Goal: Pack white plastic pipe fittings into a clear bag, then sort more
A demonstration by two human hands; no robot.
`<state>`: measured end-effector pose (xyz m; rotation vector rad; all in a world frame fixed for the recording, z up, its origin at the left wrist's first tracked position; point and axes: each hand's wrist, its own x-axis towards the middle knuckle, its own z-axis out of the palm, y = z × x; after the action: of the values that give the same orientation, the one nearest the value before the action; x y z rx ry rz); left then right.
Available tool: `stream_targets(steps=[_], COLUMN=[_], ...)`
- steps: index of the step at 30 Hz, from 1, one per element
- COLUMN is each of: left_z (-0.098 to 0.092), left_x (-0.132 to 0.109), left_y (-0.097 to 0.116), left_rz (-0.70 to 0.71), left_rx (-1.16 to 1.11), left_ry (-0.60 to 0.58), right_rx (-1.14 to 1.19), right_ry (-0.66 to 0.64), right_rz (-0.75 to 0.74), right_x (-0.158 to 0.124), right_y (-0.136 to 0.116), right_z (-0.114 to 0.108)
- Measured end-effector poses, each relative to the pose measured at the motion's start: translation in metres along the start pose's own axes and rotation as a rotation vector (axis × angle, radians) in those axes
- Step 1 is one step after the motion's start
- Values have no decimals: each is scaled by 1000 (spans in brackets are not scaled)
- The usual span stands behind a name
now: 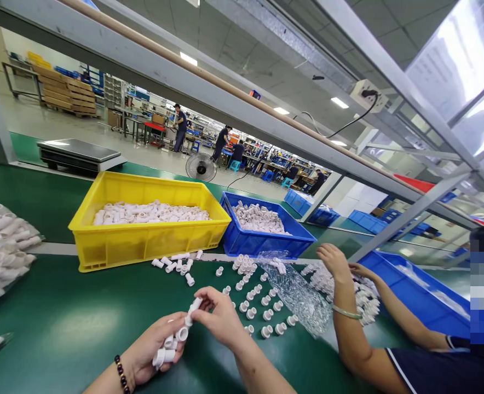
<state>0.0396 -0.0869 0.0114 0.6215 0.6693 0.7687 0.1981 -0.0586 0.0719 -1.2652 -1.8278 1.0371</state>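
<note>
My left hand (154, 347), with a dark bead bracelet at the wrist, is closed around several white plastic pipe fittings (165, 357). My right hand (221, 317) pinches another white fitting (193, 311) between thumb and fingers, just above the left fingertips. It touches or nearly touches the fittings in the left hand; I cannot tell whether they are joined. Right of my hands, short flanged white fittings (267, 331) stand in loose rows on the green tabletop (81, 323). A small pile of white tee fittings (182, 267) lies in front of the yellow bin (143, 243).
Behind the rows, a blue bin (266, 241) holds more fittings. Clear plastic film (303, 301) lies at right, beside a co-worker's arms (349, 306) and a heap of fittings (365, 298). Bagged fittings (1, 246) sit at left; a scale (80, 150) stands behind. A metal frame crosses overhead.
</note>
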Motion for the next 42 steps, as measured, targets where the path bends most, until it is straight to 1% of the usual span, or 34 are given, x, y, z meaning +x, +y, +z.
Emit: stream_targets(steps=[2,4,10,12,14,15,16,17,18,20,22,26,29,31,33,35,37,38,40,42], left_z=[1,0,0,1,3,3,3,2,1,-2,-5,-6,-2,1,3,3,1,0,-2,-4], left_x=[2,3,1,0,-1,0,0,1,1,2,2,1,0,-1,-1,-1,0,0,0,0], left_y=[0,-1,-2,0,2,3,3,3,3,1,-1,-2,1,3,5,4,1,0,-4,-5], left_rz=[13,18,-38,-45,-45,-46,-49,-52,-56,-65,-66,-83,-91,-83,-79,-93,-112,-116,-114,-106], left_rx=[27,52,166,192,210,213,210,206,203,202,213,247,249,235,223,226,241,242,233,233], left_ry=[7,14,48,55,80,93,100,99,91,67,50,33,34,53,79,76,35,9,-30,-47], right_rx=[73,109,28,45,47,6,-99,-252,-423,-707,-829,-934,-969,-969,-955,-932,-836,-736,-552,-469], right_ry=[9,8,46,96,214,289,346,376,377,312,243,157,117,114,135,170,187,180,88,11], right_rz=[24,38,1,-14,-23,-22,-12,5,28,80,121,188,226,227,195,137,24,-66,-230,-330], right_x=[-7,-10,-14,-13,-8,-3,2,9,16,32,47,67,73,72,65,50,28,16,-8,-25], right_y=[2,4,10,13,15,17,19,22,24,32,41,63,72,70,60,43,25,18,9,9], right_z=[3,0,-6,-12,-27,-37,-48,-60,-71,-87,-93,-88,-86,-87,-88,-83,-69,-59,-36,-13])
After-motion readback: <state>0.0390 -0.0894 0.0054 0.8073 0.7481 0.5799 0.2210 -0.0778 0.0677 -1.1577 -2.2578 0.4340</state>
